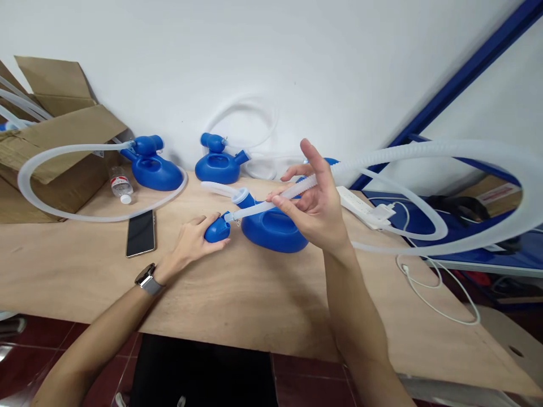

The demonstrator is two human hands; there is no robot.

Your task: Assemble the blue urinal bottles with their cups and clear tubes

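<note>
My left hand (195, 234) is wrapped round a small blue plastic funnel head (218, 229), low over the wooden table. A translucent white hose (258, 209) joins the head at a metal clamp. Thumb and fingers of my right hand (316, 203) close on this hose a little way from the joint, while one finger points up. From there the hose rises right and loops widely back. Behind my hands a blue urinal bottle (275, 232) with a handle stands on the table, partly covered by the hose and my right hand. Its neck has a pale ring.
Two more blue urinal bottles (156, 171) (218, 167) with hoses stand near the wall. At left are a cardboard box (63, 147), a water bottle (121, 185) and a phone (141, 233). A power strip (358, 206) and white cable (449, 319) lie right, beside blue shelving (458, 70).
</note>
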